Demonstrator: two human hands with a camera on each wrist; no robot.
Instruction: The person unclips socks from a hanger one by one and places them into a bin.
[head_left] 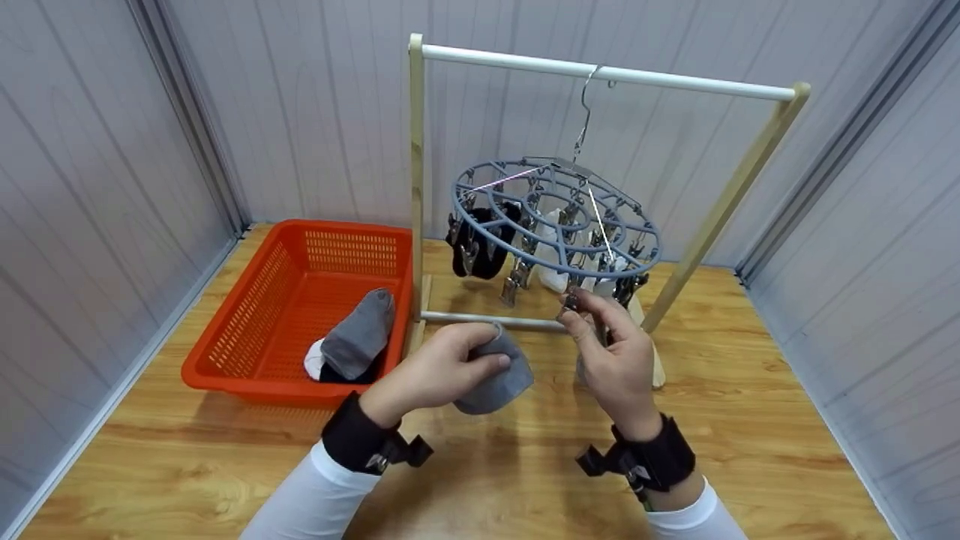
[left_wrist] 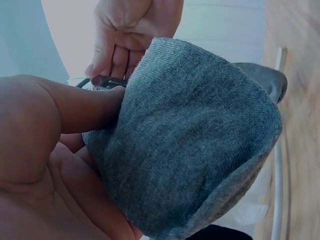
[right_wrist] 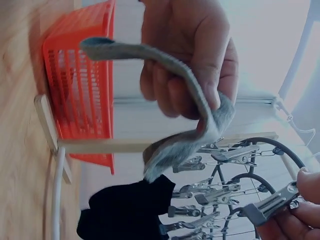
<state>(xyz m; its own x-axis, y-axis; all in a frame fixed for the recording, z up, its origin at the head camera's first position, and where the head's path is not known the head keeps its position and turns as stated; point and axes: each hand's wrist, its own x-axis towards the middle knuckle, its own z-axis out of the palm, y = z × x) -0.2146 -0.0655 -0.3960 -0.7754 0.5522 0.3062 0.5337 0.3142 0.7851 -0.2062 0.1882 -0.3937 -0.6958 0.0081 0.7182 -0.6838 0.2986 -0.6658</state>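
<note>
My left hand (head_left: 439,367) pinches a grey sock (head_left: 501,379) between thumb and fingers, in front of the rack. In the right wrist view the sock (right_wrist: 172,62) appears edge-on and bent. With thumb and fingertips, my right hand (head_left: 619,364) pinches a metal clip (right_wrist: 272,204) at the near rim of a round grey clip hanger (head_left: 559,268). The sock and the clip are apart. Black socks (head_left: 484,251) hang at the hanger's left, and a white sock (head_left: 553,262) hangs farther back. Another grey sock (left_wrist: 265,80) is partly hidden behind the held one.
An orange basket (head_left: 289,391) on the left holds a grey sock (head_left: 360,337), with white and black cloth under it. The hanger hooks onto the white top bar (head_left: 510,58) of a wooden-legged rack. Panel walls (head_left: 300,112) enclose the wooden table (head_left: 750,450).
</note>
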